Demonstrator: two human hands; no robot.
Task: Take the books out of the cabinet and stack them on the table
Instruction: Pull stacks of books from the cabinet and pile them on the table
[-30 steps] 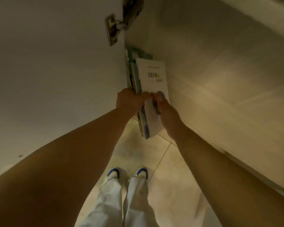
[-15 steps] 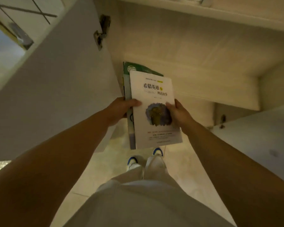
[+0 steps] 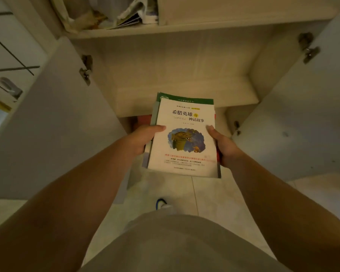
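Observation:
I hold a small stack of books (image 3: 183, 114) flat in front of the open cabinet (image 3: 165, 61). The top book has a white cover with a dragon picture; a green-edged book (image 3: 185, 97) shows beneath it, with grey and red edges lower down. My left hand (image 3: 143, 139) grips the stack's left edge, thumb on the cover. My right hand (image 3: 223, 147) grips the right edge the same way. Something red (image 3: 143, 119) lies low in the cabinet behind the stack. No table is in view.
Both cabinet doors stand open, the left door (image 3: 53, 122) and the right door (image 3: 294, 124). An upper shelf (image 3: 165, 29) holds papers and bags (image 3: 130, 15). Tiled floor (image 3: 210, 195) and my shoe toe (image 3: 161, 203) lie below, my light clothing in the foreground.
The stack came out of the cabinet's left side, turned from on edge to flat and cover-up, and now sits centred before the opening. The camera has tilted up to show the shelf.

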